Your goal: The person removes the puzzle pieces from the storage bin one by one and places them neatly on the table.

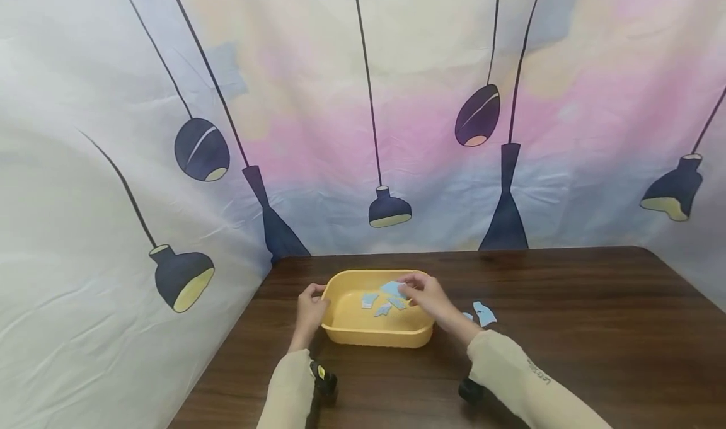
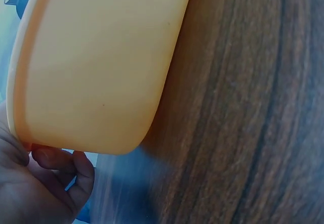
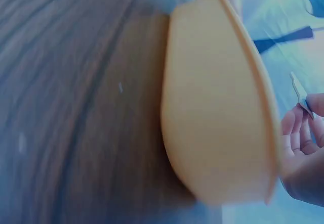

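Observation:
A yellow plastic basin [image 1: 377, 337] stands on the brown table. My left hand [image 1: 310, 309] grips its left end by the rim; in the left wrist view the fingers [image 2: 81, 176] curl below that rim. Over the basin's right part, my right hand [image 1: 428, 295] pinches a flat, jagged light blue piece [image 1: 392, 288] between thumb and fingers. The right wrist view shows this piece [image 3: 299, 90] edge-on, thin and held above the rim. Several smaller blue-and-white pieces [image 1: 368, 300] lie on the basin floor under it.
Right of the basin, another light blue piece [image 1: 484, 314] lies on the table [image 1: 595, 328], with a smaller one partly hidden by the right wrist. A hanging cloth [image 1: 431, 215] printed with lamps stands behind the table's far edge.

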The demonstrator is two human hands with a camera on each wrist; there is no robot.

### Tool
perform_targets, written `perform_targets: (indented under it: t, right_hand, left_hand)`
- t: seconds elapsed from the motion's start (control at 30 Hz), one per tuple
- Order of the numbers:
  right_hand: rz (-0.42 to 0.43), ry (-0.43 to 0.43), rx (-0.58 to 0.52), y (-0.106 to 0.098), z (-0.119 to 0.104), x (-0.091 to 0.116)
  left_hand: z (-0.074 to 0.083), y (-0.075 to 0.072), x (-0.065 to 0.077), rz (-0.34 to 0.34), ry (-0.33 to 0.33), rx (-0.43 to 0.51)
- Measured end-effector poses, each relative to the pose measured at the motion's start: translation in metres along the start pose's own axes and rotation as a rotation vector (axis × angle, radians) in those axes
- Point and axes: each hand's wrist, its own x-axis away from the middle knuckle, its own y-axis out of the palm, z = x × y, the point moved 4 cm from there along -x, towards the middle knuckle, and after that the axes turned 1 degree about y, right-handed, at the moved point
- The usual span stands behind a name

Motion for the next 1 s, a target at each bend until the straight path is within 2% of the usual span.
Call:
perform_targets:
  t: [0.27, 0.4, 0.53, 0.7, 1.0]
  right_hand:
    - [0.126, 0.043, 0.021, -0.072, 0.014, 0.011]
    - [0.163, 0.086, 0.092, -0.108, 0.030, 0.019]
    - [0.191, 0.127, 0.173, -0.135, 0.045, 0.028]
    - [0.191, 0.178, 0.299, -0.156, 0.061, 0.040]
    - [0.217, 0.272, 0.359, -0.172, 0.074, 0.051]
  left_hand:
    - [-0.002, -0.003, 0.000, -0.006, -0.001, -0.010]
    - [-0.003, -0.006, 0.001, -0.011, -0.019, -0.022]
    - [-0.003, -0.008, 0.001, -0.021, -0.025, -0.031]
    - [-0.004, -0.008, -0.002, -0.015, -0.017, -0.027]
    - [-0.007, 0.000, -0.007, -0.040, -0.006, -0.039]
